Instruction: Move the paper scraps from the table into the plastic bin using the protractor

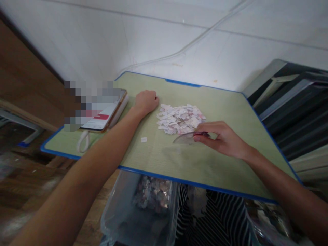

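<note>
A heap of torn white paper scraps [176,118], some tinged pink, lies in the middle of the light green table [225,174]. Just left of the heap, my left hand [146,101] rests on the tabletop, closed in a fist with nothing showing in it. My right hand [221,138] pinches a thin, clear, curved plastic piece [183,138] with a dark red edge between thumb and fingers. That piece is at the near right side of the heap; whether it touches the scraps I cannot tell. One small white scrap [144,139] lies apart, nearer the front edge.
A phone [102,119] leans on a white support at the left, with a white strap loop [83,141] beside it. Below the front edge is a clear plastic bin [115,212] holding scraps. Dark folded panels [302,102] stand at the right; a white wall is behind.
</note>
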`<act>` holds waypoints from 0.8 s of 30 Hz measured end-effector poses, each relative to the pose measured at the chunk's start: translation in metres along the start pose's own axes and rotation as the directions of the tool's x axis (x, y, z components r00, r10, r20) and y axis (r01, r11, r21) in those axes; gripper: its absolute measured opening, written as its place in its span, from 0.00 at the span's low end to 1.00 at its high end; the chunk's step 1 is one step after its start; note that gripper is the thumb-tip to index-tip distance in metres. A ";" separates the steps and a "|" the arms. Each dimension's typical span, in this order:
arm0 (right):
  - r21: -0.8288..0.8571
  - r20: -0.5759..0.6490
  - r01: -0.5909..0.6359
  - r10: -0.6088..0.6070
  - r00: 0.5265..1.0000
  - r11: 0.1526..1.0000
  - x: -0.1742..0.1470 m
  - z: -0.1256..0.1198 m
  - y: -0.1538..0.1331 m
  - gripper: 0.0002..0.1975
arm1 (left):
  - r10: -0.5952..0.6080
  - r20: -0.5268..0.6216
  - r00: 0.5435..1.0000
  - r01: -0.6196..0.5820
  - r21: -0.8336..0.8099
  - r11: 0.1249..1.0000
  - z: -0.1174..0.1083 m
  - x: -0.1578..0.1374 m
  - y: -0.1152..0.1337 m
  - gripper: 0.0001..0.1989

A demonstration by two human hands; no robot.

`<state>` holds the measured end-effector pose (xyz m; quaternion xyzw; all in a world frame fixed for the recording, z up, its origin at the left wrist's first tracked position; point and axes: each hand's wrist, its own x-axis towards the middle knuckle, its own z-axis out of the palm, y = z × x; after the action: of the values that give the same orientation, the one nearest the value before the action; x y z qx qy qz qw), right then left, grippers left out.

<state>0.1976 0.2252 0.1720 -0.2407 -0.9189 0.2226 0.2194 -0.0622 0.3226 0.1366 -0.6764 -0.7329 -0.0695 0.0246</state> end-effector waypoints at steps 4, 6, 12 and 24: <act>-0.121 0.047 0.160 -0.155 0.987 0.980 0.040 0.015 -0.013 0.12 | 0.003 -0.008 1.000 -0.003 0.002 1.000 0.003 0.001 -0.001 0.23; -0.225 0.135 0.208 -0.181 0.974 0.952 0.058 0.020 -0.018 0.12 | 0.005 -0.020 1.000 -0.005 0.006 1.000 0.005 0.003 -0.002 0.23; -0.271 0.228 0.267 -0.208 0.951 0.925 0.089 0.030 -0.024 0.13 | 0.019 -0.034 0.999 -0.019 0.001 1.000 0.006 0.003 -0.003 0.24; -0.237 0.331 0.282 -0.196 0.923 0.930 0.080 0.025 -0.020 0.13 | 0.010 -0.019 1.000 -0.011 -0.035 0.999 0.003 0.002 -0.001 0.23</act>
<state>0.1152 0.2446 0.1862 -0.1176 -0.9862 0.0958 0.0661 -0.0631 0.3253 0.1335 -0.6798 -0.7277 -0.0889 0.0200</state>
